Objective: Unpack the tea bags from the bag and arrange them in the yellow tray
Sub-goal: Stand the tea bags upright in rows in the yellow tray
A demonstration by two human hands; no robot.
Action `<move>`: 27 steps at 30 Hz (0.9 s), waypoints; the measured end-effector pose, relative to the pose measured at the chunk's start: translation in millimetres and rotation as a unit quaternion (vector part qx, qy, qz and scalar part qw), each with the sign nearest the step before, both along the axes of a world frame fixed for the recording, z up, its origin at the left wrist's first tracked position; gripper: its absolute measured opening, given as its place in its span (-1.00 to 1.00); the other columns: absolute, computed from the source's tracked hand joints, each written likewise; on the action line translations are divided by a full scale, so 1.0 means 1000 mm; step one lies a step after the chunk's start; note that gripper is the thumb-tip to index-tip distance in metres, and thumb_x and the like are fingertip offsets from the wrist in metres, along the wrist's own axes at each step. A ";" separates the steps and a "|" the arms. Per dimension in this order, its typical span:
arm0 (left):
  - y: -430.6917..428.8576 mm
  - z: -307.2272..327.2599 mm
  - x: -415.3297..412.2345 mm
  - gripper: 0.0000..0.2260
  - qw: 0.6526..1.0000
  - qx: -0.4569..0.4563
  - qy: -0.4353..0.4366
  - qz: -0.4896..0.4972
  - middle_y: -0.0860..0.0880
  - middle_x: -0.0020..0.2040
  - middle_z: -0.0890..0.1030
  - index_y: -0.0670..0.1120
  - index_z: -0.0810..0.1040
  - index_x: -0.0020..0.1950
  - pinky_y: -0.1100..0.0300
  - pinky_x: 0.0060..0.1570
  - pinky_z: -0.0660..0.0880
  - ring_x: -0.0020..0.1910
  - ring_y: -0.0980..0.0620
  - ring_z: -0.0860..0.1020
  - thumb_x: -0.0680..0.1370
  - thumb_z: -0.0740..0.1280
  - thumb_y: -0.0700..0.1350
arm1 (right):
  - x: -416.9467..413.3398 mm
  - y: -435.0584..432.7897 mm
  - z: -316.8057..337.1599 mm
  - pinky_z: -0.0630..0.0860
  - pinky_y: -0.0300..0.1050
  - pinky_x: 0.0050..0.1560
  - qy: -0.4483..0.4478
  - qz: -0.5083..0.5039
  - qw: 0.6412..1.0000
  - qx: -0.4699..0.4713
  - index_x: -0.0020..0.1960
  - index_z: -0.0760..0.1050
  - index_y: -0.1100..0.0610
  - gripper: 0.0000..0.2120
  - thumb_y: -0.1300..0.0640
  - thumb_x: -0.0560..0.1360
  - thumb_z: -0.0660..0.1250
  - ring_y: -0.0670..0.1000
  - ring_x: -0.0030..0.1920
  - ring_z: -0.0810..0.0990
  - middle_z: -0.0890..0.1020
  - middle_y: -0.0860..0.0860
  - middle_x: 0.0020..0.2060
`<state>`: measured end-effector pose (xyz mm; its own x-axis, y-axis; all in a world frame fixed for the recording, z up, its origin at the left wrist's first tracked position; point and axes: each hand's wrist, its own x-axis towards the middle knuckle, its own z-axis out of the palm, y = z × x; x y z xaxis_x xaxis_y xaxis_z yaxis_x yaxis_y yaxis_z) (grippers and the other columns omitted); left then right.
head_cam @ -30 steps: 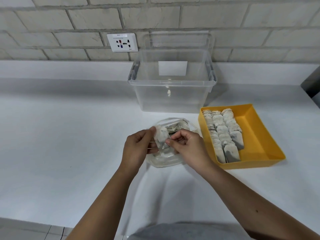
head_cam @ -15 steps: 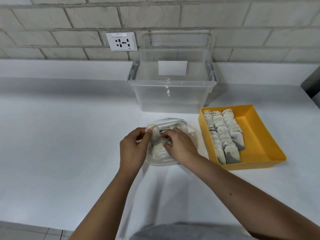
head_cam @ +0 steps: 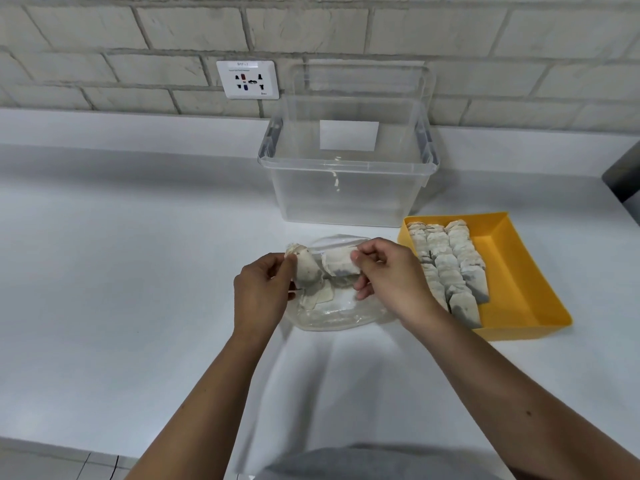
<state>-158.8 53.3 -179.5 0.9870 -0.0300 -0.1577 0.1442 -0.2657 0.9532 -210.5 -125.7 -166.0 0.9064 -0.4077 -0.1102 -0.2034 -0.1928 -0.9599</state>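
Counter [head_cam: 121,271]: white and smooth, stretching away from you to a raised ledge at the back.
Bin [head_cam: 346,199]: clear, open-topped, standing at the back, straight ahead of you.
Bag [head_cam: 339,317]: clear plastic, lying in front of you, near the bin.
Tray [head_cam: 519,271]: yellow, on your right, just beside the bag.
Dark thing [head_cam: 623,178]: far right edge, cut off; you cannot tell what it is.

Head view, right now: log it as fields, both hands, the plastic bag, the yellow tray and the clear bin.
left hand: pinches one tea bag over the plastic bag
right hand: pinches a second tea bag
plastic bag: on the counter, loose tea bags inside
yellow tray: rows of tea bags along its left side
clear bin: behind, open top
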 end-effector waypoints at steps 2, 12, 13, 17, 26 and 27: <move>-0.006 0.001 -0.002 -0.84 0.999 -0.021 0.036 -0.001 -0.10 -0.23 0.71 -0.11 0.70 -0.11 0.04 -0.20 0.68 -0.25 -0.12 0.71 0.59 0.35 -0.10 | -0.002 -0.001 0.001 0.65 0.04 -0.26 -0.044 -0.016 0.998 0.045 -0.07 0.59 0.20 -0.94 0.20 0.51 0.40 0.04 -0.41 0.64 0.61 0.05 -0.37; -0.014 0.007 -0.005 -0.75 0.981 -0.115 0.151 -0.039 -0.24 -0.17 0.72 -0.21 0.68 -0.01 0.08 -0.21 0.67 -0.22 -0.16 0.72 0.63 0.29 -0.07 | -0.013 0.016 -0.028 0.59 -0.13 -0.08 -0.176 0.090 0.952 -0.235 -0.08 0.68 0.14 -0.94 0.22 0.44 0.46 -0.12 -0.11 0.63 0.67 -0.05 -0.13; -0.014 0.007 -0.006 -0.72 0.981 -0.119 0.151 -0.040 -0.21 -0.19 0.72 -0.21 0.68 -0.01 0.07 -0.20 0.68 -0.23 -0.16 0.72 0.64 0.29 -0.03 | -0.013 0.016 -0.029 0.59 -0.12 -0.08 -0.175 0.095 0.950 -0.239 -0.08 0.68 0.14 -0.93 0.21 0.44 0.46 -0.12 -0.11 0.63 0.67 -0.05 -0.13; -0.011 0.004 -0.005 -0.78 0.994 -0.067 0.080 -0.046 -0.14 -0.25 0.70 -0.15 0.70 -0.12 0.02 -0.14 0.68 -0.22 -0.17 0.70 0.56 0.41 -0.01 | -0.011 0.016 -0.029 0.61 -0.12 -0.07 -0.159 0.112 0.951 -0.242 -0.01 0.67 0.11 -0.88 0.20 0.45 0.44 -0.10 -0.12 0.64 0.66 -0.05 -0.09; 0.002 0.003 0.000 -0.87 0.992 0.082 -0.098 -0.021 0.16 -0.01 0.69 0.04 0.71 -0.03 0.35 -0.12 0.47 -0.05 0.29 0.61 0.55 0.41 0.06 | 0.010 0.011 -0.042 0.54 -0.06 0.10 0.028 0.158 0.947 -0.279 0.10 0.61 0.06 -0.75 0.22 0.43 0.43 -0.02 -0.06 0.62 0.62 0.01 0.07; 0.002 0.003 0.000 -0.86 0.991 0.085 -0.097 -0.017 0.16 -0.01 0.69 0.05 0.71 -0.02 0.31 -0.11 0.48 -0.05 0.28 0.61 0.55 0.41 0.06 | 0.013 0.014 -0.043 0.54 -0.06 0.10 0.036 0.160 0.946 -0.278 0.09 0.61 0.06 -0.76 0.20 0.43 0.44 -0.01 -0.05 0.61 0.62 0.01 0.05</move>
